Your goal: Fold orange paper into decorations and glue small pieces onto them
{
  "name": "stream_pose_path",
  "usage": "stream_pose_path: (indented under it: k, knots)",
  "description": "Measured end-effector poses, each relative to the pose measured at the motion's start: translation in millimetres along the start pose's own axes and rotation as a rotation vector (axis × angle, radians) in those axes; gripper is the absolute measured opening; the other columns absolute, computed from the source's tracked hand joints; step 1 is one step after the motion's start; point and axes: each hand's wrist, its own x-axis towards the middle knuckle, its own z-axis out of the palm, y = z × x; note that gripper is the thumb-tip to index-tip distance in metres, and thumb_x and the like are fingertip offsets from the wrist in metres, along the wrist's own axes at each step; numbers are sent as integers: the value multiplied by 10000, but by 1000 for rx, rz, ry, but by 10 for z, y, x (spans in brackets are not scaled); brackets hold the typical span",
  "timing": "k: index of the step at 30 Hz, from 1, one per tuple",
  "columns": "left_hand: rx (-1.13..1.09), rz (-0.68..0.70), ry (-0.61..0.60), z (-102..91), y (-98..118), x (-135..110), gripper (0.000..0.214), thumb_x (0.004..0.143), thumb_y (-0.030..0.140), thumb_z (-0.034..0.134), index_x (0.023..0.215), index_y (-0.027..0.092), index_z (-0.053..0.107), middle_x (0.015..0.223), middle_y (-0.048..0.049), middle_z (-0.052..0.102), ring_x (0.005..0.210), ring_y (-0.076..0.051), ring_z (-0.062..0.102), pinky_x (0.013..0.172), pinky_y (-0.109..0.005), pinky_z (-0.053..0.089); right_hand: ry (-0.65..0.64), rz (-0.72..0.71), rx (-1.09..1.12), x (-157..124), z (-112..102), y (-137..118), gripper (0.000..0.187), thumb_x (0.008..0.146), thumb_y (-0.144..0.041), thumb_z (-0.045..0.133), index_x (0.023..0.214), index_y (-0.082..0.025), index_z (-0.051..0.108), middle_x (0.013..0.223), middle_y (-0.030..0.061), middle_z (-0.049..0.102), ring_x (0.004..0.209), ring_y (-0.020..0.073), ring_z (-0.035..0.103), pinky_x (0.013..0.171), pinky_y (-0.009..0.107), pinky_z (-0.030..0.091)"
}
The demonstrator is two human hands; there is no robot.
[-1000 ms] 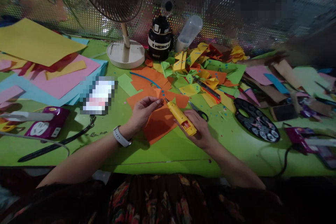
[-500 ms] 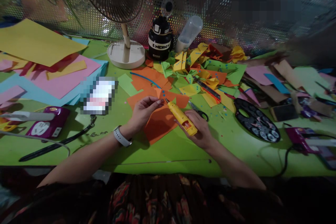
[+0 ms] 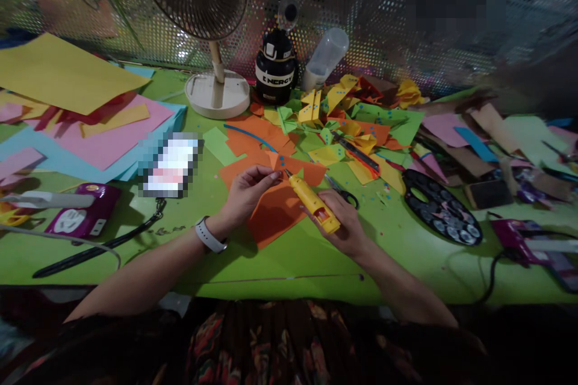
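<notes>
My right hand (image 3: 344, 222) is wrapped round a yellow glue gun (image 3: 313, 201), whose tip points up and left. That tip is close to the fingertips of my left hand (image 3: 250, 189); whether they touch, I cannot tell. Thumb and forefinger of my left hand are pinched together, and what they hold, if anything, is too small to name. Beneath both hands lies orange paper (image 3: 275, 216). Just beyond the fingertips, blue dots show on an orange piece (image 3: 282, 160). A thin curved blue strip (image 3: 246, 133) runs across orange scraps behind my left hand.
Scissors (image 3: 347, 195) lie beside my right hand, with a black paint palette (image 3: 440, 207) farther right. Yellow and green paper scraps (image 3: 338, 114) pile up behind. A fan (image 3: 217, 96) and a black bottle (image 3: 274, 69) stand at the back. Left are a phone (image 3: 171, 162) and a strap (image 3: 103, 252).
The glue gun has shifted very slightly in my right hand's grip area, its tip still by my left fingertips. Otherwise nothing has visibly moved.
</notes>
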Motion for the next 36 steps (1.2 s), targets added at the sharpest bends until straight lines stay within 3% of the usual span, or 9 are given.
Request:
stream_pose_path:
  k: [36]
  knots:
    - [36,8,10,-6,-3,-4,173,729,302,837,807,214,710,834,-15,760,832,-141,718,885,-311,578,-14,-17,90,17,-17,-8,207,881,-222,585,1061,-241,486,930,66,576,814,209,585,689,367,528]
